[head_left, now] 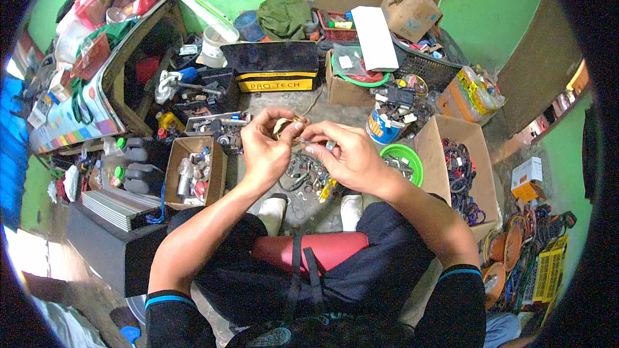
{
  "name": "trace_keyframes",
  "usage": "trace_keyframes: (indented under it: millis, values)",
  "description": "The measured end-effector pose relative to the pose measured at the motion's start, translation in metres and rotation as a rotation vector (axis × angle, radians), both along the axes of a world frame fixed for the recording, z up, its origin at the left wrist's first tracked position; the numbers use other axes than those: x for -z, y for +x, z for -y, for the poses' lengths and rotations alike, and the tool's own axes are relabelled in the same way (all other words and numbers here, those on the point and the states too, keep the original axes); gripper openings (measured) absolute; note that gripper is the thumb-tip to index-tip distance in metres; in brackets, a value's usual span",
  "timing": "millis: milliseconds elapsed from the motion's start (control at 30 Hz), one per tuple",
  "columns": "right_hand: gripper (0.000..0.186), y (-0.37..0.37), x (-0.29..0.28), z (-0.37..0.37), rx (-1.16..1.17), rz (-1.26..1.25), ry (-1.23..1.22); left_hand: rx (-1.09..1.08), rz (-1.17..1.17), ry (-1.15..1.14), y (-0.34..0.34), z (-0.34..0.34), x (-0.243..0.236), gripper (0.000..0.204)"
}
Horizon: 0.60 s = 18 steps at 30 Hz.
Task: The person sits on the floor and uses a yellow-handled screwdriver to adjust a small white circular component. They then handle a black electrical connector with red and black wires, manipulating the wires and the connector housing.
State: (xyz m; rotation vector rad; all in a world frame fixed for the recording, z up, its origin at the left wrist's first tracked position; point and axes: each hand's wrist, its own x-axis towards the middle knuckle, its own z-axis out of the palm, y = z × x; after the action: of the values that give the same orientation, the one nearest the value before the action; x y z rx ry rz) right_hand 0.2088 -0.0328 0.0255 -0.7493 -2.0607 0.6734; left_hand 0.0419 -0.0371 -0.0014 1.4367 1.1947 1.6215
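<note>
My left hand (265, 145) is closed around a small brass-coloured part (281, 127), held up in front of me; its exact kind I cannot make out. Close beside it, my right hand (351, 158) pinches a thin metal piece with the fingertips, almost touching the left thumb. A small grey end (331, 145) shows between the right fingers. Beneath both hands, a spread of loose small metal parts (303, 171) lies on the floor between my feet. A yellow-handled tool (328, 189) rests among them, near my right foot.
An open box of cables (431, 161) and a green basin (416, 166) stand at right, with a bucket (385, 122) beyond. At left is a carton of parts (173, 177). A black and yellow toolbox (277, 82) sits ahead. Speaker-like black box (106, 245) stands near left.
</note>
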Motion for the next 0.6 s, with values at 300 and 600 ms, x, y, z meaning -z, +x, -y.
trace_keyframes:
  millis: [300,600]
  values:
    - [0.011,0.003,0.003,-0.002,0.188,-0.050,0.209,0.119,0.238,-0.133,0.011,0.004,0.004,0.021]
    - [0.022,-0.005,0.013,-0.006,0.272,0.148,0.388,0.093,0.382,-0.294,0.004,0.007,-0.001,0.023]
